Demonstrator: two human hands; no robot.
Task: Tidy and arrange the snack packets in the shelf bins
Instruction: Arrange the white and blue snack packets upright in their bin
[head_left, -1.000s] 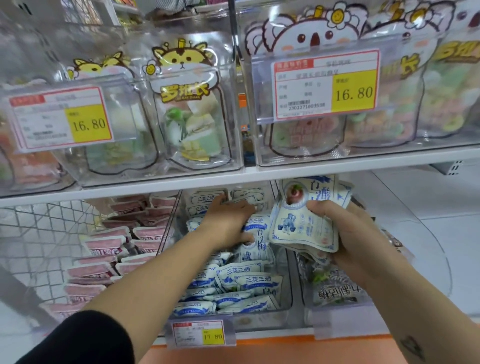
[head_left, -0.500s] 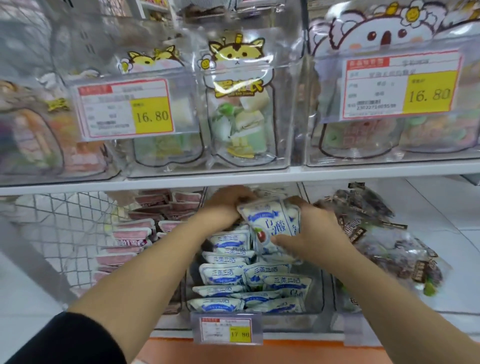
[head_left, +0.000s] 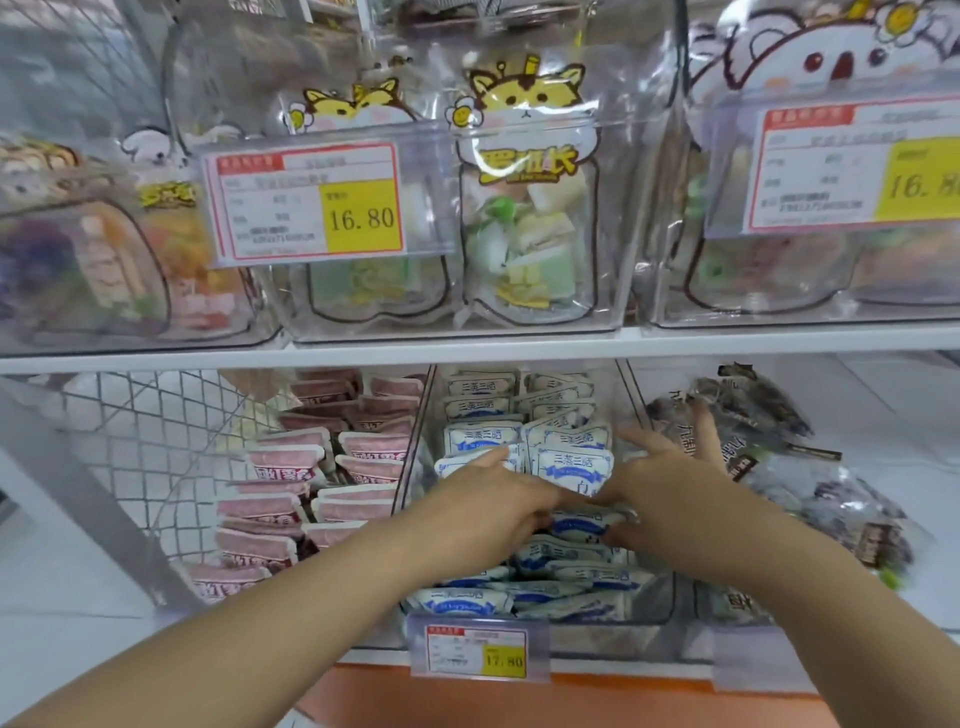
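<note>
a: what are the hands doing?
b: the left hand (head_left: 488, 499) lies with its fingers stretched out, pressing against the white-and-blue flat plastic snack packets (head_left: 571, 462), closed round none of them. the right hand (head_left: 670, 483) has its fingers splayed wide and clasps nothing, its palm set against the same packets from the right.
a: where do those packets sit?
b: in the middle clear plastic bin (head_left: 597, 636) of the lower shelf. they stand in rows at the back and lie overlapped toward the front, and one upright packet stands between the two hands.
a: and around that?
b: a small yellow-and-white price tag (head_left: 478, 654) hangs on the bin's front. the bin to the left holds pink flat packets (head_left: 311, 467), the one to the right dark crinkled packets (head_left: 753, 415). a white wire mesh panel (head_left: 130, 441) is further left. above runs a white shelf board (head_left: 467, 345), with clear cat-printed pouches of pale sweets (head_left: 524, 234) in clear bins on it.
</note>
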